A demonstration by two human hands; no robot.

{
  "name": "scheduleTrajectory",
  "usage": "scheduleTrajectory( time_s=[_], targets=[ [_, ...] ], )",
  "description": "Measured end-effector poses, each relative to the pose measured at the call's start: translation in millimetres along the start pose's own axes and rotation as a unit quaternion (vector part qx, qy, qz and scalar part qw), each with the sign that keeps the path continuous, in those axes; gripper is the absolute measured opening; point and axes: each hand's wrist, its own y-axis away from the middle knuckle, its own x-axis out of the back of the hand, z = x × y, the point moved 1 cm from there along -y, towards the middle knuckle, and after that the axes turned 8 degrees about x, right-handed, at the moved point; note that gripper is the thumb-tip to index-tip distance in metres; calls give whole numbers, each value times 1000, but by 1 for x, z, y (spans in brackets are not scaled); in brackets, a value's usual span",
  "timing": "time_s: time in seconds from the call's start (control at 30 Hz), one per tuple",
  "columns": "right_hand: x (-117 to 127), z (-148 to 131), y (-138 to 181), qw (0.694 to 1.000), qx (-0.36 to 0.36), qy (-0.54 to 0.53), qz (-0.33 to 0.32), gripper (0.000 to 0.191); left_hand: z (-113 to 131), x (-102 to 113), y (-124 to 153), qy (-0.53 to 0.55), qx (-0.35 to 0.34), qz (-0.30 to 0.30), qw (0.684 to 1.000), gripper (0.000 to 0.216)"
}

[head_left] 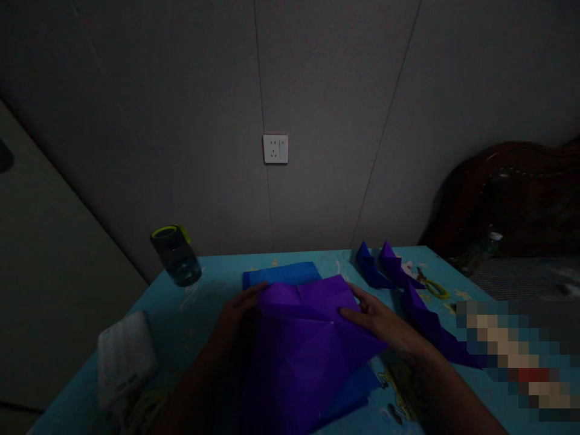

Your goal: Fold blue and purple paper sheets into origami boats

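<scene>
A large sheet of purple paper (299,350), marked with creases, is held up between my two hands above the table. My left hand (238,311) grips its left edge, the fingertips at the upper corner and partly hidden by the paper. On the other side, my right hand (378,320) pinches the sheet, thumb in front and fingers behind. Blue paper (287,275) lies on the table beyond the sheet, and more blue paper (351,386) shows beneath it. To the right stand a folded blue paper piece (371,269) and folded purple pieces (394,266) with pointed tips.
A water bottle (176,257) stands at the back left of the blue patterned table (217,272), with a white device (127,356) in front of it. Yellow-handled scissors (435,289) lie at the right. A wall socket (275,148) is above; a blurred patch covers the right edge.
</scene>
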Motion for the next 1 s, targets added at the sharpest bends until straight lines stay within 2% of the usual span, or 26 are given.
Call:
scheduleTrajectory(
  time_s=[0.17,0.3,0.37,0.47,0.57,0.67,0.77,0.87,1.0],
  targets=[
    [-2,-3,-1,996,-5,-1,91,64,-1,2,0,-26,-66,16,997,58],
    [-2,-3,-3,992,2,-19,123,60,-3,9,-6,-51,-120,34,991,58],
    [-1,-3,-3,992,21,-40,114,54,-4,13,-9,-58,-135,61,987,60],
    [-1,-3,-3,996,27,-75,42,55,-6,18,-13,-45,-146,98,983,60],
    [-3,-3,-1,996,27,-82,-17,59,-7,20,-13,-27,-161,122,979,49],
    [-6,-2,0,998,7,-59,-4,53,-7,20,-13,-74,-161,148,973,32],
    [-6,1,-1,1000,-18,-22,9,46,-5,22,-12,-142,-136,176,965,35],
    [-6,6,-3,1000,-24,20,-4,46,-6,25,-14,-207,-162,210,942,40],
    [-8,20,-7,989,28,148,8,49,-15,31,-28,-319,-276,223,879,35]
  ],
)
